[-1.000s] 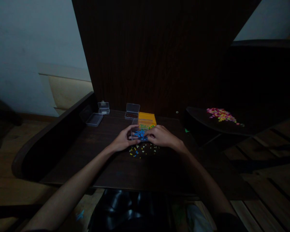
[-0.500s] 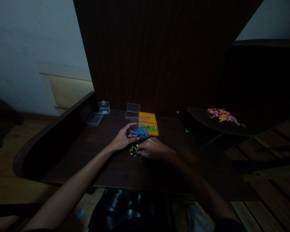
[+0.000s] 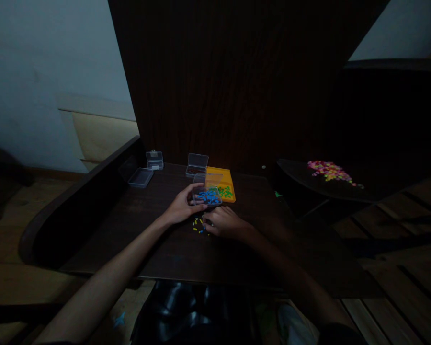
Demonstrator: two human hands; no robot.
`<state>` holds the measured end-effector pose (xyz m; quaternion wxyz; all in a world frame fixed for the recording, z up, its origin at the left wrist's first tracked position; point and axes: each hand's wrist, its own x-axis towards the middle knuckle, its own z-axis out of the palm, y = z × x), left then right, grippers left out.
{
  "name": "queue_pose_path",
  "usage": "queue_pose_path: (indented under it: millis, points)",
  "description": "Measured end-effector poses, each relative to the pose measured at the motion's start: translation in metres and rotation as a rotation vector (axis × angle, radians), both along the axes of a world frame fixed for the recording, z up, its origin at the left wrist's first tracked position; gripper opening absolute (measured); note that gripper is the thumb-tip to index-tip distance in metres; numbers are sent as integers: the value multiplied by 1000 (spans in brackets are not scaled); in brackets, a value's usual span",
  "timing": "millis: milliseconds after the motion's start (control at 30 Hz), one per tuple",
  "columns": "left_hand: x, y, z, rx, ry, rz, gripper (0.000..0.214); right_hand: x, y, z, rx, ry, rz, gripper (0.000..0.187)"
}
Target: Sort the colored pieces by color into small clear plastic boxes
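My left hand (image 3: 182,205) is closed around the left side of a clear plastic box (image 3: 220,203) with its lid raised. Many small blue pieces (image 3: 209,196) lie inside it. Just below the box, my right hand (image 3: 224,221) is bent down to the table, its fingertips pinched together at a scatter of small yellow pieces (image 3: 195,229), with a few blue and white ones among them. Whatever the fingertips hold is too small to make out. Behind the clear box, a yellow tray (image 3: 219,171) holds green pieces (image 3: 225,192), partly covered by the box.
An open clear box with brown pieces (image 3: 197,170) stands at the back. To the left are a shallow clear container (image 3: 141,177) and a small lidded box (image 3: 154,160). Pink and yellow pieces (image 3: 330,171) are heaped on the right-hand ledge. A raised wooden side (image 3: 82,191) borders the table's left.
My right hand has shifted slightly at the scattered pieces, its fingertips still pinched. My left hand and the clear box have stayed in place.
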<state>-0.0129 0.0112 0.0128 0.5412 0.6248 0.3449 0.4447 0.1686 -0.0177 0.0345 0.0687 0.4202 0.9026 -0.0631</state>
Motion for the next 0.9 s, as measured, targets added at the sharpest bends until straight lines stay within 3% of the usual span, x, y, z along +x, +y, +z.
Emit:
queue_pose_path:
  millis: [900]
  points:
    - [0, 0, 0, -2, -13, -4, 69, 4, 5, -3, -32, 41, 61, 23]
